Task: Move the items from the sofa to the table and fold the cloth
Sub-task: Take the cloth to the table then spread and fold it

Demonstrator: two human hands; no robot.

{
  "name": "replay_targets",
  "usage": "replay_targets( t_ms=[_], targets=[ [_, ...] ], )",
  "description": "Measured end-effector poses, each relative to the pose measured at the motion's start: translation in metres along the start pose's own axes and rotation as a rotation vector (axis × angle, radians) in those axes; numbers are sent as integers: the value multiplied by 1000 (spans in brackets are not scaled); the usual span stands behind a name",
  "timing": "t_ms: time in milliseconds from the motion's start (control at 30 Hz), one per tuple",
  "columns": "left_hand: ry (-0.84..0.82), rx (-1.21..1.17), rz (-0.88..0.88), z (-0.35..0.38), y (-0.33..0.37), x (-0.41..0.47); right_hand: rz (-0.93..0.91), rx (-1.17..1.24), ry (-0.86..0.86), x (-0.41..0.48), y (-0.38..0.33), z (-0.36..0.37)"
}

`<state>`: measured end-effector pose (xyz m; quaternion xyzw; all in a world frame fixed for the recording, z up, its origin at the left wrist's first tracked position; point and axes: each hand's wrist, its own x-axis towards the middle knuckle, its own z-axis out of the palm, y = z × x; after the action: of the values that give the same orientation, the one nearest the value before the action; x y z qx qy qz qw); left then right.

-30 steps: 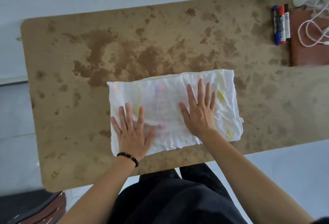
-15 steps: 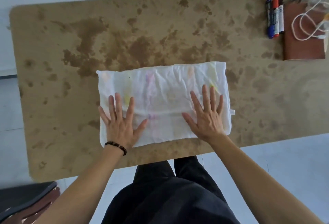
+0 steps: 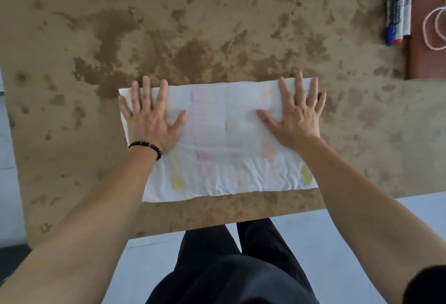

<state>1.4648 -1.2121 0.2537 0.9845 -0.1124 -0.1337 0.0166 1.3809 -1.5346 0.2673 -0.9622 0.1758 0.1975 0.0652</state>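
A white cloth (image 3: 224,154) with faint pink and yellow marks lies folded into a long rectangle near the front edge of the brown mottled table (image 3: 193,38). My left hand (image 3: 150,115) rests flat on the cloth's far left part, fingers spread, a dark bead bracelet on the wrist. My right hand (image 3: 295,113) presses flat on the far right part, its fingertips reaching past the cloth's far edge. Neither hand grips anything. The far half of the cloth looks smooth; the near strip is wrinkled.
At the table's far right lie three markers (image 3: 397,11), blue, red and black, side by side. Next to them is a brown notebook (image 3: 424,62) with a white cable (image 3: 434,28) on it. My dark trousers and the pale floor show below the table's front edge.
Both hands slid away from me and outward, from the cloth's near middle to its far corners. The cloth looks flatter there.
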Motion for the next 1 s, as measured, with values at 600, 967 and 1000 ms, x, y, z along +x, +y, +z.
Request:
replay_targets(
  t_ms=[600, 967, 1000],
  targets=[
    [-111, -245, 549, 14, 250, -157, 419, 1081, -264, -5, 77, -63],
    [69, -75, 558, 28, 272, -162, 503, 1299, -483, 2, 68, -56],
    [49, -156, 539, 20, 270, -163, 500, 1328, -485, 0, 68, -59]
  ],
)
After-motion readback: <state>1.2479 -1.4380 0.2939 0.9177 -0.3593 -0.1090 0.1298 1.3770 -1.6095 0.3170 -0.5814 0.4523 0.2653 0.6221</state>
